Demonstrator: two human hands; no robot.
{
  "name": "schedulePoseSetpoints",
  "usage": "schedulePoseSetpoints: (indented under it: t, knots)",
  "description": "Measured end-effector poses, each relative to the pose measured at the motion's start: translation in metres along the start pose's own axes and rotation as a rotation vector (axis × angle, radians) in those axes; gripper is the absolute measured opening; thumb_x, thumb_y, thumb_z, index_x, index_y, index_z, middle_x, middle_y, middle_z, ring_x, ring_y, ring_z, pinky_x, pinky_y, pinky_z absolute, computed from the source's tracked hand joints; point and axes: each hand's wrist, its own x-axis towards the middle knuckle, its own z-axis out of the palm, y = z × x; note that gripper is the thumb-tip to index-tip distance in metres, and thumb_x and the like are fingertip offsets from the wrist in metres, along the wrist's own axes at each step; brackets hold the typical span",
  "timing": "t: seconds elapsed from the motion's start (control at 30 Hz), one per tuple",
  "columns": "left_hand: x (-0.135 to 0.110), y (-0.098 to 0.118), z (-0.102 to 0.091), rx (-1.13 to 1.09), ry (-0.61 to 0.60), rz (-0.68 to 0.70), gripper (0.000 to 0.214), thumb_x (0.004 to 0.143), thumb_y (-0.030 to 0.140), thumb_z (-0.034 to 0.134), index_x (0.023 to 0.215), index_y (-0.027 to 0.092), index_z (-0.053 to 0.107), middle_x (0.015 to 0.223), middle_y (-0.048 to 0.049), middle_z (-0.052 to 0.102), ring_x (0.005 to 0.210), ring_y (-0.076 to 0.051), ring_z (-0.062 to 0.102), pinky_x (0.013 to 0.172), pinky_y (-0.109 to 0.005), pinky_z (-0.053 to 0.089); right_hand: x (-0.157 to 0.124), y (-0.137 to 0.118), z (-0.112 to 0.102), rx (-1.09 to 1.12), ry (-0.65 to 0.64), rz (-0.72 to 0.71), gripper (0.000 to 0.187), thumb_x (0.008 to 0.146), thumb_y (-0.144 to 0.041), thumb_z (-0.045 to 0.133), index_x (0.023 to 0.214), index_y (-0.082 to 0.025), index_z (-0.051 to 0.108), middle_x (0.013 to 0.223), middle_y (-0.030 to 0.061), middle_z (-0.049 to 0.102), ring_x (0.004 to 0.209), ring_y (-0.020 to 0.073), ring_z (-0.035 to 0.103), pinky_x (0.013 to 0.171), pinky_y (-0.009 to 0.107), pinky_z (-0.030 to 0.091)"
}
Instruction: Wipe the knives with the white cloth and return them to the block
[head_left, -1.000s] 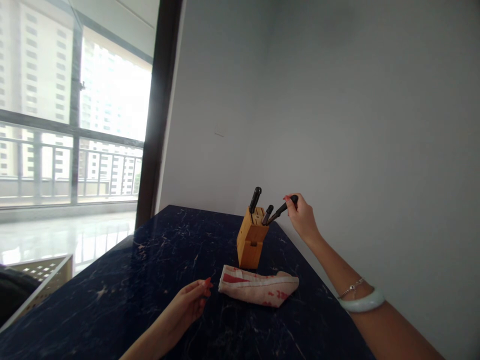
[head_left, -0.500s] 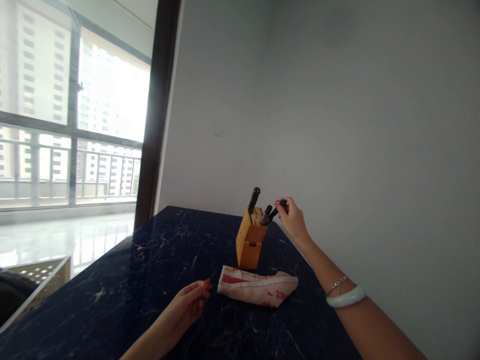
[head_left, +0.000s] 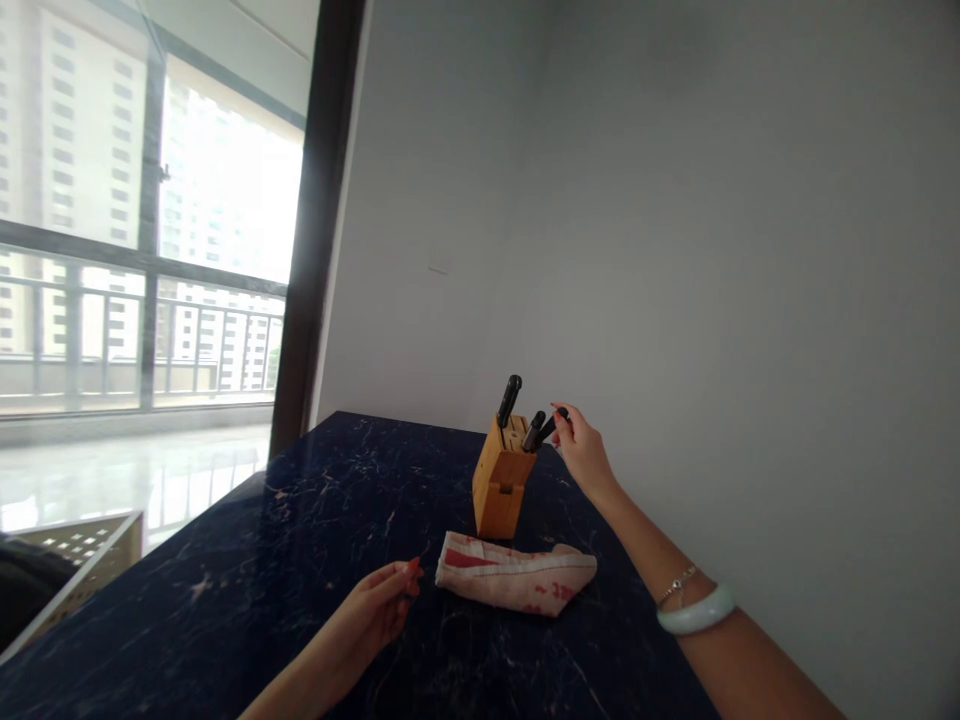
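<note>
A light wooden knife block [head_left: 497, 495] stands on the dark blue marbled table [head_left: 330, 520]. Several black handles stick out of its top, among them a tall knife handle [head_left: 510, 400] at the back left and a shorter handle [head_left: 533, 430]. At the right side of the block, my right hand [head_left: 583, 450] has its fingers round a slanted black knife handle [head_left: 552, 428]; the blade is hidden in the block. My left hand [head_left: 379, 600] hovers left of a folded pink-and-white cloth [head_left: 517, 577], fingers curled, thumb and index together, nothing visible in them.
In front of the block lies the cloth, close to its base. A grey wall [head_left: 712, 300] rises along the table's right and far sides. To the left are a glass window [head_left: 217, 180] and, low down, a pale perforated bin [head_left: 90, 550] with something dark in it.
My right hand has shifted slightly down, and its index finger sits a little apart from the thumb at the handle. The left hand, block and cloth look unmoved.
</note>
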Motion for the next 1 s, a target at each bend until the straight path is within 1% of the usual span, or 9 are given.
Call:
schedulePoseSetpoints:
  t: [0.13, 0.23, 0.4, 0.57, 0.93, 1.0]
  knots:
    - [0.0021, -0.0021, -0.0051, -0.001, -0.018, 0.008, 0.028, 0.067, 0.029, 0.07, 0.09, 0.016, 0.063, 0.071, 0.0025, 0.058, 0.055, -0.003, 0.053, 0.053, -0.012, 0.042, -0.0009, -0.0007, 0.0013, -0.006, -0.009, -0.008, 0.042, 0.086, -0.042, 0.029, 0.111, -0.016, 0.049, 0.059, -0.0001, 0.056, 0.058, 0.0156, 0.056, 0.06, 0.027, 0.041]
    - [0.0024, -0.002, -0.0061, -0.009, -0.035, 0.017, 0.027, 0.068, 0.029, 0.07, 0.09, 0.016, 0.063, 0.071, 0.0021, 0.058, 0.056, -0.004, 0.053, 0.054, -0.013, 0.043, -0.0014, -0.0013, 0.0012, -0.012, -0.014, -0.01, 0.042, 0.086, -0.042, 0.028, 0.111, -0.016, 0.048, 0.059, -0.0002, 0.056, 0.057, 0.0157, 0.056, 0.061, 0.027, 0.041]
    - [0.0015, -0.0011, -0.0041, -0.009, -0.05, 0.014, 0.024, 0.067, 0.027, 0.071, 0.087, 0.016, 0.064, 0.07, 0.003, 0.058, 0.056, -0.004, 0.053, 0.055, -0.012, 0.042, -0.002, 0.0003, 0.0019, -0.003, -0.019, -0.005, 0.041, 0.087, -0.042, 0.027, 0.112, -0.017, 0.048, 0.06, 0.0001, 0.055, 0.058, 0.016, 0.056, 0.061, 0.027, 0.041]
    - [0.0, -0.0012, -0.0034, 0.004, -0.033, 0.005, 0.023, 0.067, 0.028, 0.07, 0.086, 0.018, 0.064, 0.068, 0.0038, 0.059, 0.055, -0.003, 0.053, 0.054, -0.011, 0.042, -0.0027, 0.0008, 0.0024, 0.012, -0.023, -0.009, 0.04, 0.087, -0.041, 0.027, 0.111, -0.018, 0.048, 0.06, 0.0002, 0.056, 0.06, 0.0162, 0.056, 0.061, 0.028, 0.041]
    - [-0.0003, -0.0008, -0.0019, 0.005, -0.047, 0.034, 0.023, 0.067, 0.027, 0.071, 0.086, 0.016, 0.064, 0.069, 0.0025, 0.059, 0.057, -0.004, 0.054, 0.055, -0.013, 0.043, -0.003, -0.0004, 0.0025, 0.021, -0.027, -0.005, 0.04, 0.087, -0.042, 0.028, 0.111, -0.018, 0.048, 0.06, -0.0002, 0.055, 0.059, 0.0158, 0.056, 0.061, 0.027, 0.041]
    - [-0.0021, 0.0003, 0.0002, 0.022, -0.029, 0.038, 0.023, 0.066, 0.027, 0.071, 0.085, 0.016, 0.064, 0.069, 0.0023, 0.059, 0.057, -0.005, 0.055, 0.055, -0.014, 0.043, -0.0028, -0.0008, 0.0026, 0.023, -0.025, -0.005, 0.04, 0.086, -0.042, 0.029, 0.111, -0.018, 0.048, 0.06, -0.0002, 0.055, 0.059, 0.0159, 0.056, 0.061, 0.027, 0.041]
